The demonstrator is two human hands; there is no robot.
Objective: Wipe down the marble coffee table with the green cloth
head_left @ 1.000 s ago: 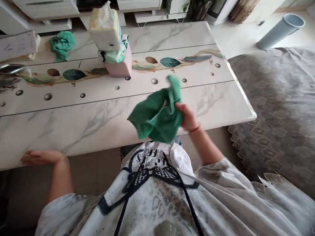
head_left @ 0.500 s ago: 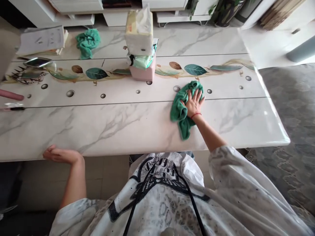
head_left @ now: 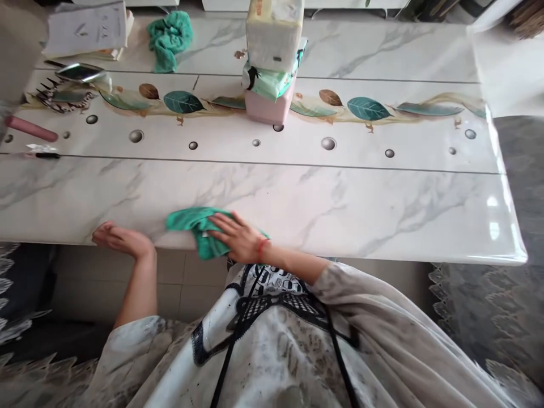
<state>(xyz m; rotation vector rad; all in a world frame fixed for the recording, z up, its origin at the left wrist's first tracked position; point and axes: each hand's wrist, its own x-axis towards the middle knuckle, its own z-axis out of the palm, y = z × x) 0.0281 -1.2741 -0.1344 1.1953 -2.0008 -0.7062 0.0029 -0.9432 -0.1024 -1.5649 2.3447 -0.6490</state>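
A green cloth (head_left: 193, 224) lies bunched on the near edge of the white marble-patterned table (head_left: 382, 209). My right hand (head_left: 238, 237) presses flat on the cloth, fingers spread and pointing left, a red string around the wrist. My left hand (head_left: 121, 239) rests on the table's front edge just left of the cloth, fingers loosely extended and holding nothing.
A stack of tissue packs on a pink box (head_left: 272, 62) stands at the table's middle back. A second green cloth (head_left: 169, 31) and papers (head_left: 87, 28) lie at the back left. A phone (head_left: 79, 72), a pink stick (head_left: 30, 129) and a pen (head_left: 40, 151) lie at the left. A grey lace-edged cover (head_left: 488, 317) is at the right.
My right hand brought the green cloth down from the air onto the table, then slid it from the middle right to the near edge. My left hand stayed on the edge.
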